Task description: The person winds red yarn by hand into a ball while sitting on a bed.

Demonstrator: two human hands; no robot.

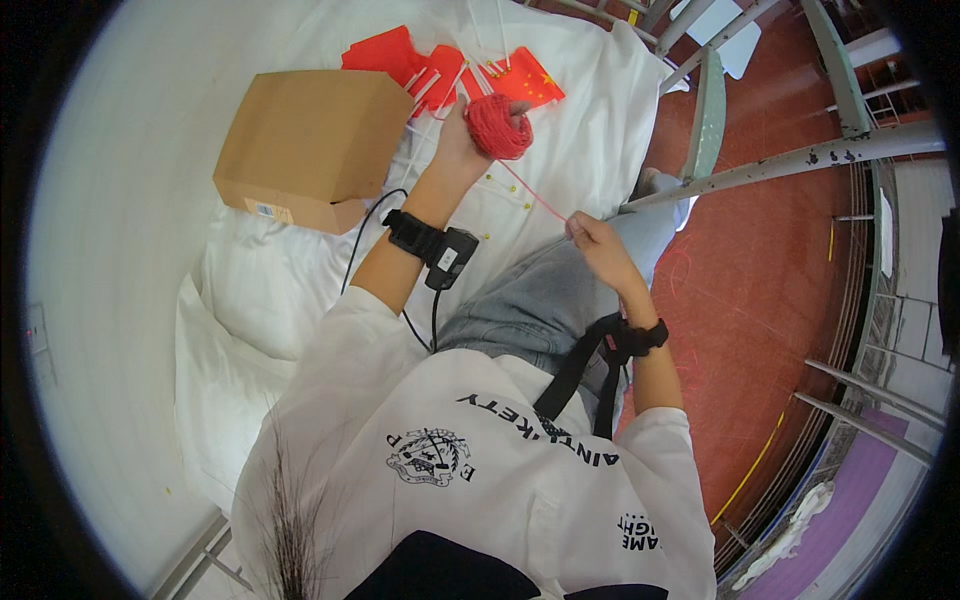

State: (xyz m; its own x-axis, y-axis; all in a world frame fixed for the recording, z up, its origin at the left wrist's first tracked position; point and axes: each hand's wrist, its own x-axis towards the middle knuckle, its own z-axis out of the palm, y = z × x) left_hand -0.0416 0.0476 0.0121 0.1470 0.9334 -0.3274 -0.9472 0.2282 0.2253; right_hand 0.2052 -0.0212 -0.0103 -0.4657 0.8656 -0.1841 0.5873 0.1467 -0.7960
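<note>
My left hand (462,150) grips a ball of red yarn (499,128), its fingers partly hidden behind the wound strands. From the ball a single red strand (535,192) runs taut down to the right. My right hand (592,238) pinches that strand between thumb and fingers, above my jeans-clad leg. Just beyond the ball lie several small red flags (530,78) on thin white sticks, spread over the white sheet. Loose red yarn (680,270) trails over the reddish floor on the right.
A brown cardboard box (310,140) rests on the white bedsheet (590,110) left of my left arm. Small yellowish bits (515,193) are scattered near my knee. A metal bed rail (780,165) and green-grey ladder bars (706,115) stand at the right. A black cable (362,225) runs beside my left forearm.
</note>
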